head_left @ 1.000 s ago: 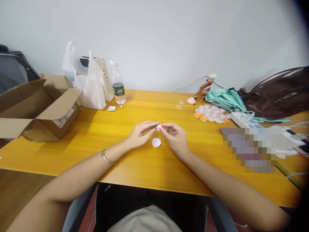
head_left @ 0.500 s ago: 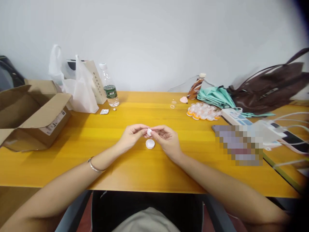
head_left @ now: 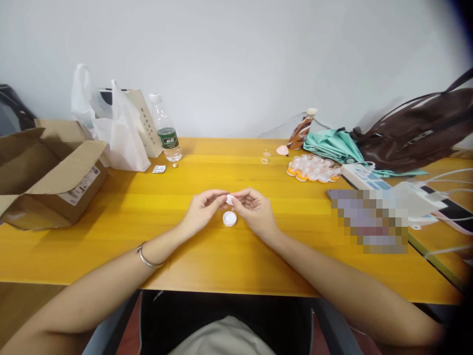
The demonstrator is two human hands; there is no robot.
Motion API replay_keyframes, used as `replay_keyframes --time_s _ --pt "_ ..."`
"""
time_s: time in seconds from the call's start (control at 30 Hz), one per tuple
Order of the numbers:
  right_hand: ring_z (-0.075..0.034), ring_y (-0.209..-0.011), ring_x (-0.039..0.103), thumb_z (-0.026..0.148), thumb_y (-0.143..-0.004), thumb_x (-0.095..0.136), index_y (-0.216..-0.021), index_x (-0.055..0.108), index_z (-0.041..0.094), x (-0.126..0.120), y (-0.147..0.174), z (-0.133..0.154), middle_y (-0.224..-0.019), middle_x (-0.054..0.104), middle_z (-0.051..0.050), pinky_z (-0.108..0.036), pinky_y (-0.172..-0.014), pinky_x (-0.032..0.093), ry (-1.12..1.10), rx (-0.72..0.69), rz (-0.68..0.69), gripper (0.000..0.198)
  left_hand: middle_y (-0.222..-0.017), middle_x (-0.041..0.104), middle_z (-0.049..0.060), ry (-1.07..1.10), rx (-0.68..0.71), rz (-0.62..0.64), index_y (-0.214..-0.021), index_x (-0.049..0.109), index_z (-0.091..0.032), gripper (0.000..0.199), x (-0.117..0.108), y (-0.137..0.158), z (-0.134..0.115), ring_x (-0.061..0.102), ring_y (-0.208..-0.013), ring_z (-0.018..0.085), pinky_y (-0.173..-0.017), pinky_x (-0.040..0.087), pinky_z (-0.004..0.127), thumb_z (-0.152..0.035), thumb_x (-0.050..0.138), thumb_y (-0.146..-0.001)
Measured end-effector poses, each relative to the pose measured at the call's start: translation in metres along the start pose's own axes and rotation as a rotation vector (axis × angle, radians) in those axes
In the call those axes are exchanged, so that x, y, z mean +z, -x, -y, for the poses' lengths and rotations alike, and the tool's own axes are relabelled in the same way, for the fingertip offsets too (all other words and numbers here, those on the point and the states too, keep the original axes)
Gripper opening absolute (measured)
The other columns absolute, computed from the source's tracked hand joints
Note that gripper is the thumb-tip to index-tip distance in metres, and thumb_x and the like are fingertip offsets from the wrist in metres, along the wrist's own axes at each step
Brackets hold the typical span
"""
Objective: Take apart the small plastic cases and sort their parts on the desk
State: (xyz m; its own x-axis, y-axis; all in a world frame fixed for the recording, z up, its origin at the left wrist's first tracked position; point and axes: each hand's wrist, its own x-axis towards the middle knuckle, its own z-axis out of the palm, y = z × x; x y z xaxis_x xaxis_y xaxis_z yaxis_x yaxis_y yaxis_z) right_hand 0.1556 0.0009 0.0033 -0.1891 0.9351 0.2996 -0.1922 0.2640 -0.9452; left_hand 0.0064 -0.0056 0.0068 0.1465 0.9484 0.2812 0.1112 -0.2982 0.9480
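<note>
The left hand (head_left: 201, 211) and right hand (head_left: 257, 212) pinch a white piece (head_left: 229, 199) between thumbs and forefingers, over the middle of the bench (head_left: 240, 261). Just nearer the front edge sits a dish (head_left: 229, 219); a bottle (head_left: 168, 138) stands by the back edge.

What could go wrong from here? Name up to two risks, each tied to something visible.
The small white piece is pinched between the left hand and the right hand; being tiny, it might slip and drop. The round white dish sits close to both hands on the table, so either could bump it.
</note>
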Motion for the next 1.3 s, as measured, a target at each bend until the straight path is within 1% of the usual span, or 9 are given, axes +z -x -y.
replay_keyframes --time_s 0.17,0.43,0.63,0.83,0.93,1.03,1.13,1.2,1.3 --pt "-0.011 -0.058 0.060 0.031 -0.068 0.066 -0.066 0.052 0.019 0.000 -0.001 -0.001 -0.064 0.065 0.001 -0.025 -0.058 0.049 0.014 0.027 0.014 0.018 -0.065 0.063 0.002 -0.160 0.041 0.029 -0.073 0.064 -0.013 0.027 0.001 0.004 0.002 0.056 -0.063 0.011 -0.063 0.045 0.021 -0.034 0.051 -0.082" --pt "-0.009 -0.050 0.054 0.019 -0.069 0.056 -0.059 0.049 0.019 0.001 -0.002 0.004 -0.051 0.057 0.006 -0.022 -0.052 0.043 0.016 0.074 -0.037 0.012 -0.060 0.061 0.001 -0.086 -0.015 0.042 -0.065 0.064 -0.012 0.032 0.007 0.005 0.002 0.054 -0.057 0.011 -0.058 0.043 0.021 -0.035 0.050 -0.082" --pt "-0.008 -0.052 0.054 0.026 -0.071 0.059 -0.070 0.055 0.018 -0.002 -0.007 0.000 -0.060 0.059 0.004 -0.021 -0.054 0.043 0.015 0.082 -0.015 0.010 -0.059 0.061 0.001 -0.034 -0.056 -0.015 -0.065 0.063 -0.012 0.027 0.004 0.002 -0.001 0.054 -0.055 0.010 -0.057 0.043 0.020 -0.033 0.052 -0.079" --pt "-0.009 -0.057 0.057 0.029 -0.068 0.065 -0.079 0.055 0.018 -0.003 -0.008 -0.005 -0.063 0.060 0.003 -0.022 -0.057 0.045 0.026 0.100 0.070 0.018 -0.056 0.059 0.000 -0.029 -0.131 0.031 -0.064 0.060 -0.011 0.029 0.003 -0.002 0.006 0.053 -0.052 0.009 -0.054 0.043 0.019 -0.035 0.052 -0.079" --pt "-0.008 -0.054 0.056 0.032 -0.066 0.067 -0.073 0.055 0.018 -0.004 -0.009 -0.008 -0.062 0.059 0.004 -0.021 -0.055 0.046 0.003 0.111 0.066 0.020 -0.064 0.062 0.002 -0.138 -0.063 0.068 -0.070 0.062 -0.012 0.028 0.003 0.000 0.008 0.057 -0.060 0.011 -0.059 0.045 0.020 -0.033 0.049 -0.081" --pt "-0.008 -0.053 0.056 0.033 -0.062 0.070 -0.072 0.054 0.018 -0.006 -0.011 -0.012 -0.063 0.060 0.004 -0.022 -0.055 0.047 -0.032 0.154 0.031 0.024 -0.089 0.066 0.005 -0.252 0.049 0.017 -0.099 0.061 -0.014 0.024 0.003 0.003 0.009 0.060 -0.069 0.012 -0.064 0.047 0.021 -0.028 0.050 -0.082" --pt "-0.008 -0.054 0.056 0.033 -0.061 0.071 -0.071 0.053 0.018 -0.008 -0.013 -0.013 -0.064 0.061 0.004 -0.022 -0.056 0.047 -0.068 0.162 0.012 0.025 -0.113 0.057 0.010 -0.277 0.233 0.039 -0.120 0.050 -0.019 0.040 0.003 0.007 0.006 0.062 -0.081 0.013 -0.073 0.049 0.025 -0.022 0.052 -0.081" --pt "-0.008 -0.056 0.057 0.032 -0.062 0.070 -0.071 0.053 0.018 -0.010 -0.014 -0.014 -0.066 0.062 0.004 -0.022 -0.057 0.047 -0.083 0.160 0.024 0.025 -0.111 0.056 0.010 -0.296 0.336 0.075 -0.117 0.053 -0.020 0.036 0.003 0.008 0.004 0.060 -0.087 0.014 -0.078 0.049 0.027 -0.022 0.052 -0.081" --pt "-0.008 -0.056 0.057 0.031 -0.064 0.069 -0.072 0.053 0.018 -0.009 -0.014 -0.014 -0.067 0.062 0.004 -0.021 -0.058 0.047 -0.063 0.158 0.053 0.023 -0.096 0.060 0.006 -0.343 0.363 0.030 -0.106 0.060 -0.019 0.025 0.002 0.007 0.003 0.060 -0.079 0.013 -0.076 0.048 0.026 -0.021 0.053 -0.082"
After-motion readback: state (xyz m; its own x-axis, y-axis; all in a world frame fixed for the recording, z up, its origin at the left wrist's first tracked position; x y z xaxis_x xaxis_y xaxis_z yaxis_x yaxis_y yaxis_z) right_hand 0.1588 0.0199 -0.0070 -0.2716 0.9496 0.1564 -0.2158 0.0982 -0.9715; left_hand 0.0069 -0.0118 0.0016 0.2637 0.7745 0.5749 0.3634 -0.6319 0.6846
